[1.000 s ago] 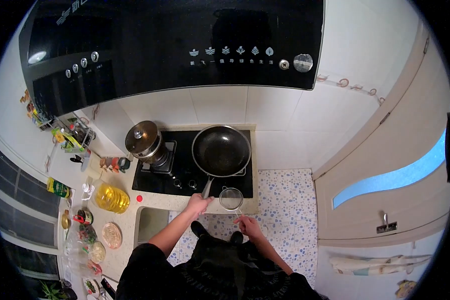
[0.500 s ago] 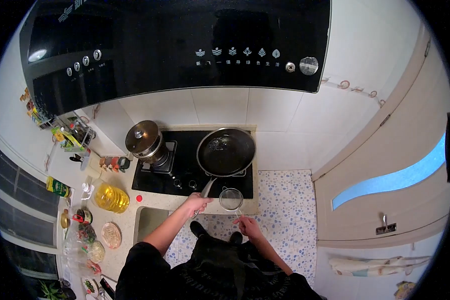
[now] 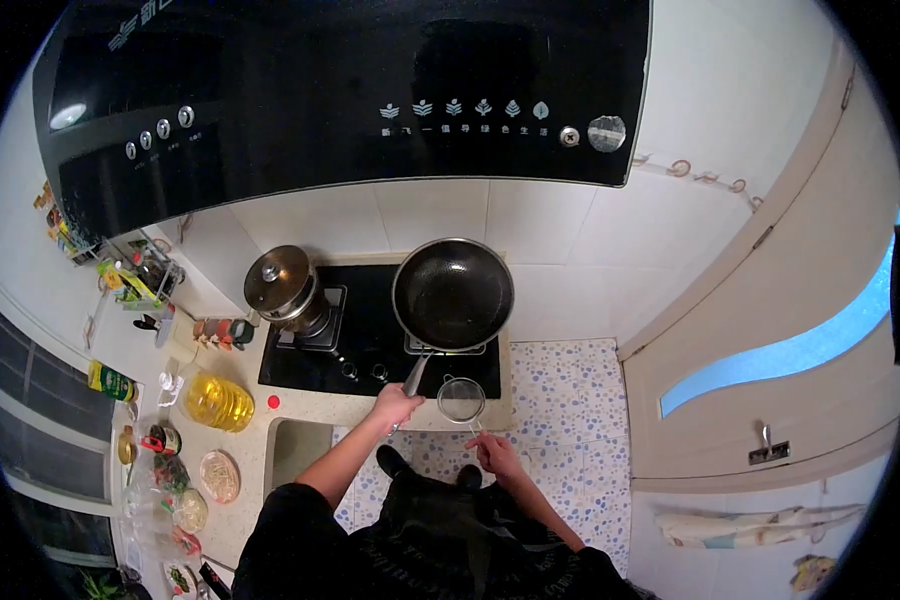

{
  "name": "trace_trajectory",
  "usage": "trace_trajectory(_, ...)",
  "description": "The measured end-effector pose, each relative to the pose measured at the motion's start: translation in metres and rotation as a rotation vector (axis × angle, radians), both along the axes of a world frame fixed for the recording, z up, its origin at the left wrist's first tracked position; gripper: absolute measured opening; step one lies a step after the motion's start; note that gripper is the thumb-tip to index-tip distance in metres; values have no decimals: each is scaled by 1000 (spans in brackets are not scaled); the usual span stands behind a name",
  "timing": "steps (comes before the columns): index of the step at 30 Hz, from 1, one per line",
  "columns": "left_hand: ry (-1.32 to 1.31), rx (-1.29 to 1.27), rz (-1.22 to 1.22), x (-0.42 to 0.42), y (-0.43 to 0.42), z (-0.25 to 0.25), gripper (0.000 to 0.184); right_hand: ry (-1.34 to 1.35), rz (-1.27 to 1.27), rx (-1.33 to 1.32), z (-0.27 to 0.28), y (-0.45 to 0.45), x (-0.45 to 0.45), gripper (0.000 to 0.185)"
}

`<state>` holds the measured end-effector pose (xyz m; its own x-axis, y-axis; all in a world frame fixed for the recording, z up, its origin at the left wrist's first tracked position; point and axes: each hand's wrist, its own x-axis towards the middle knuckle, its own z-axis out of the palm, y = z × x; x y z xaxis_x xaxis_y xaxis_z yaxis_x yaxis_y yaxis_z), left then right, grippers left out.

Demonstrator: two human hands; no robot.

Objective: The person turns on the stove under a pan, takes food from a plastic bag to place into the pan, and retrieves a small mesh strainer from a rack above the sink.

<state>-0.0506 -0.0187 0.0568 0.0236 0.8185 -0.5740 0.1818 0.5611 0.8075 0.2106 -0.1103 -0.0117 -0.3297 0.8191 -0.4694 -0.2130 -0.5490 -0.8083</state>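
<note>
My left hand point(image 3: 396, 405) is wrapped round the grey handle of a dark wok point(image 3: 453, 296). The wok is tilted over the right burner of the black stove point(image 3: 370, 300), and part of the burner's support shows below its rim. A shiny patch of light lies on the wok's inner surface. Nearer to me, my right hand point(image 3: 493, 452) grips the thin handle of a small round mesh strainer point(image 3: 461, 400), level over the counter's front edge.
On the left burner stands a lidded pot point(image 3: 282, 286). An oil jug point(image 3: 217, 402), jars and plates of food line the left counter point(image 3: 260, 430), beside a sink point(image 3: 300, 450). A black range hood point(image 3: 320, 100) overhangs the stove. A door point(image 3: 770, 350) is at the right.
The wok has shifted about over the burner and its far side has risen, so more of the burner shows below it. My right hand and the strainer have stayed nearly still.
</note>
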Motion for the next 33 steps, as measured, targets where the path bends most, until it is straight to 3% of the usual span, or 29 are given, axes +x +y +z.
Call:
trace_trajectory(5, 183, 28, -26, -1, 1, 5, 27, -50, 18, 23, 3, 1, -1, 47)
trace_trajectory(10, 194, -142, -64, 7, -1, 78, 30, -40, 26, 24, 3, 2, -3, 46)
trace_trajectory(13, 75, -83, 42, -3, 3, 32, 28, -23, 16, -3, 4, 2, -4, 47)
trace_trajectory(19, -138, -200, 14, -11, 0, 35, 26, -15, 34, 25, 5, 1, -6, 47)
trace_trajectory(28, -135, -93, -33, -14, -8, 9, 27, -37, 20, 12, -1, -4, -6, 48)
trace_trajectory(33, 42, 30, -18, -12, -8, -2, 25, -28, 18, 9, -3, -6, -5, 48)
